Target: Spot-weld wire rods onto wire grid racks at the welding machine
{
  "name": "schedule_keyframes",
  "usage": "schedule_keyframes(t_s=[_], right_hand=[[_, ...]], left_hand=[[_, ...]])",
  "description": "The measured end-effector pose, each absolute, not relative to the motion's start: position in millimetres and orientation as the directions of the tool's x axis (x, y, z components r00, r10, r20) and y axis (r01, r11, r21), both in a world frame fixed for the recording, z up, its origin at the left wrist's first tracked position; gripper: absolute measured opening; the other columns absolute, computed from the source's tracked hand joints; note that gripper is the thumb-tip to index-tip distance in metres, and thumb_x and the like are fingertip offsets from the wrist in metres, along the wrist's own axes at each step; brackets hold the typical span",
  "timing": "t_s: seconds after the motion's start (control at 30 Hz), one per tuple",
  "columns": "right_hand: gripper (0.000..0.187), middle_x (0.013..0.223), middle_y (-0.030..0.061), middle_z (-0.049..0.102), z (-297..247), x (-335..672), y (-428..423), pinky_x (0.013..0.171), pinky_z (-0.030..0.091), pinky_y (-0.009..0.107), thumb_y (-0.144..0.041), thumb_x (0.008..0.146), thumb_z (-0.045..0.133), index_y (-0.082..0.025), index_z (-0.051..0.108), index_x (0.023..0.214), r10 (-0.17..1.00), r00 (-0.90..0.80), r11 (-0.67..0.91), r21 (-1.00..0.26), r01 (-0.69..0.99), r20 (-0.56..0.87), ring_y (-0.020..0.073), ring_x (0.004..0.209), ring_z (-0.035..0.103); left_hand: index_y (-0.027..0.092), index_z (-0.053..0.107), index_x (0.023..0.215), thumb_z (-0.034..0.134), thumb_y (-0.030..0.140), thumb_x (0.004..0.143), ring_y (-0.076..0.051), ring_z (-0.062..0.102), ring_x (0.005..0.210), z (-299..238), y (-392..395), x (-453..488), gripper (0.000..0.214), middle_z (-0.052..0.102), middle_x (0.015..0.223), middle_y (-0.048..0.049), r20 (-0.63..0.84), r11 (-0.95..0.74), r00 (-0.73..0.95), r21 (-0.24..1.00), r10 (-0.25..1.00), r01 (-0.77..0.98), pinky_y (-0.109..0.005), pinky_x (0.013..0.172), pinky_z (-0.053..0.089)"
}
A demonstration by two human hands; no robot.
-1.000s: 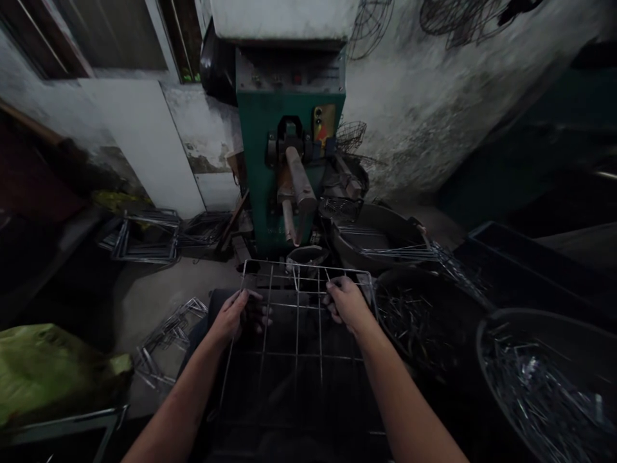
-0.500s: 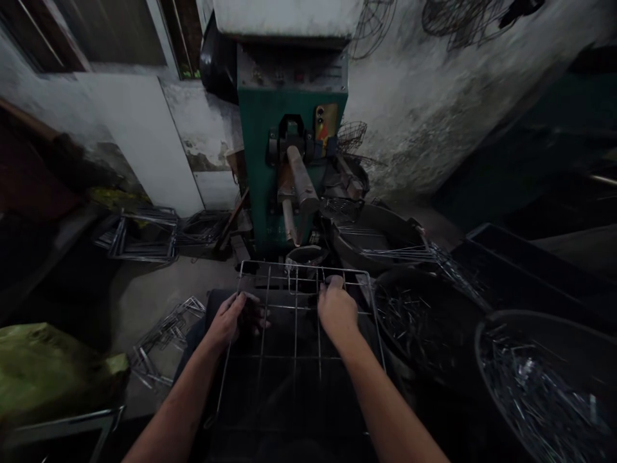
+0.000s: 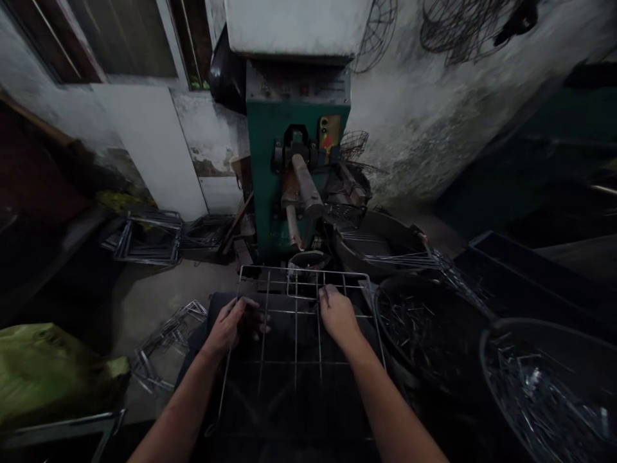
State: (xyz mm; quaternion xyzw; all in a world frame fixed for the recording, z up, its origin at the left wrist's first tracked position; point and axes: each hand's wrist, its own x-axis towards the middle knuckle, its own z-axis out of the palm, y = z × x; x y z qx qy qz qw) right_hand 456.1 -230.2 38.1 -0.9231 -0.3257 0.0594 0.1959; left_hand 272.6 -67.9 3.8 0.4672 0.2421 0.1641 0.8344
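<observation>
Both hands held a wire grid (image 3: 299, 334) that lay flat over the person's lap, right in front of the green machine (image 3: 296, 167). Left hand (image 3: 230, 326) was curled round the grid's left edge wire, with the fingers tucked under it. Right hand (image 3: 337, 315) was closed over one of the inner wires near the far end, a bit right of the middle. The far edge of the grid sat just below the machine's two metal arms (image 3: 301, 193), close to them but not yet between them.

It looked like the grid was being lined up with the machine, so this seemed to be the step of getting a wire crossing into the right spot. The next move would likely need a small push away from the body, keeping the grid level, until the far wires sat between the arms. Fingers would have to stay clear of that spot.

On the right were dark round tubs full of short shiny wire bits (image 3: 424, 321), and one more tub (image 3: 549, 392) nearer. On the floor to the left lay some bent wire frames (image 3: 164, 341), and more frames (image 3: 144, 235) were stacked by the wall. A green bag (image 3: 53, 366) sat near on the left.
</observation>
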Motion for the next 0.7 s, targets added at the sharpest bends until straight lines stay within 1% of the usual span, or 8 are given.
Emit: schedule_keyframes(t_s=[0.17,0.33,0.5,0.6,0.7], right_hand=[[0.02,0.081,0.0085,0.065,43.0,453.0,-228.5,0.06,0.034,0.024,-0.021,0.096,0.035,-0.015,0.054,0.092,0.639,0.769,-0.708,-0.411,0.574,-0.028,0.0177,0.076,0.062],[0.019,0.078,0.008,0.065,41.9,452.5,-227.1,0.059,0.034,0.024,-0.02,0.095,0.035,-0.015,0.053,0.091,0.64,0.768,-0.706,-0.411,0.577,-0.023,0.0178,0.074,0.062],[0.022,0.078,0.0079,0.065,45.5,451.5,-221.4,0.06,0.035,0.024,-0.022,0.096,0.033,-0.016,0.054,0.09,0.659,0.752,-0.688,-0.394,0.609,0.013,0.0176,0.074,0.062],[0.022,0.079,0.0082,0.066,52.7,453.7,-213.7,0.061,0.036,0.024,-0.022,0.096,0.033,-0.016,0.055,0.093,0.671,0.741,-0.691,-0.364,0.625,-0.001,0.018,0.076,0.063],[0.024,0.082,0.009,0.067,55.7,458.6,-205.2,0.063,0.037,0.024,-0.023,0.096,0.033,-0.016,0.056,0.098,0.686,0.728,-0.682,-0.359,0.637,-0.012,0.0188,0.079,0.063]], left_hand=[[0.014,0.051,0.094,0.06,0.052,0.079,-0.028,0.068,0.065,0.9,-66.3,269.7,0.042,0.07,0.078,-0.0135,-0.212,0.482,0.834,0.873,0.509,-0.072,-0.029,0.045,0.05],[0.013,0.052,0.092,0.064,0.054,0.075,-0.028,0.068,0.062,3.8,-66.8,269.0,0.045,0.069,0.076,-0.0127,-0.221,0.507,0.832,0.858,0.508,-0.081,-0.029,0.043,0.049],[0.013,0.053,0.09,0.067,0.053,0.072,-0.027,0.068,0.061,8.4,-70.1,266.2,0.046,0.069,0.075,-0.0118,-0.244,0.509,0.781,0.854,0.575,-0.108,-0.027,0.041,0.047],[0.013,0.053,0.089,0.066,0.053,0.073,-0.027,0.068,0.062,11.2,-72.6,265.0,0.044,0.07,0.075,-0.012,-0.247,0.516,0.756,0.846,0.606,-0.137,-0.025,0.041,0.046],[0.013,0.053,0.089,0.067,0.051,0.073,-0.027,0.068,0.065,13.8,-74.1,265.7,0.043,0.07,0.077,-0.0119,-0.246,0.518,0.734,0.839,0.633,-0.165,-0.026,0.041,0.046]])
